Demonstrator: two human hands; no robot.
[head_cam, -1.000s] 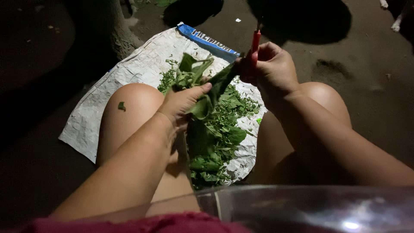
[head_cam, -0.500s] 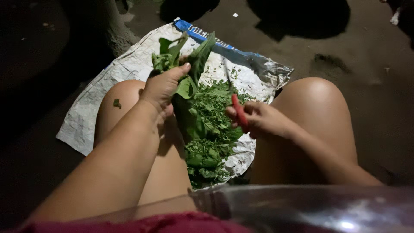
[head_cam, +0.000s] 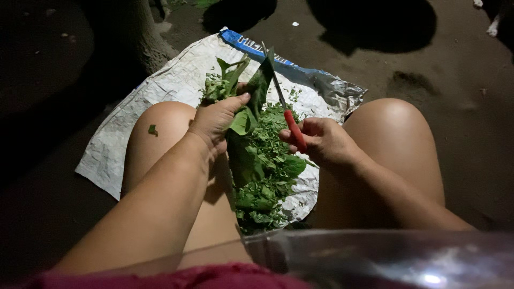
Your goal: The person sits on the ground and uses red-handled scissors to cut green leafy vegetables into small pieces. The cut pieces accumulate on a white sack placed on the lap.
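Two bare hands work over a heap of chopped greens piled on a white woven sack spread on the dark ground between the person's knees. Her left hand is raised above the heap, fingers curled and pressed around a bunch of leafy stems, the thumb on top; the leaf tips stick up and away from her, past the knuckles, so the bunch's long axis runs roughly away from her body, tilted a little to her left. Her right hand sits lower and closer to her right knee, fingers wrapped tightly round the red handle of a knife. The thin blade slants up and away from that hand, leaning toward the bunch, and its upper part lies against or just beside the outer dark leaf; whether the edge actually touches, I cannot tell in this light. So the bunch lies to the left of the blade and slightly beyond the right hand, with blade and stems nearly parallel rather than crossing. The left hand is the nearer one to the leaves, holding them; the right reaches them only through the knife. A shiny curved rim of a bowl shows at the bottom edge, near her lap.
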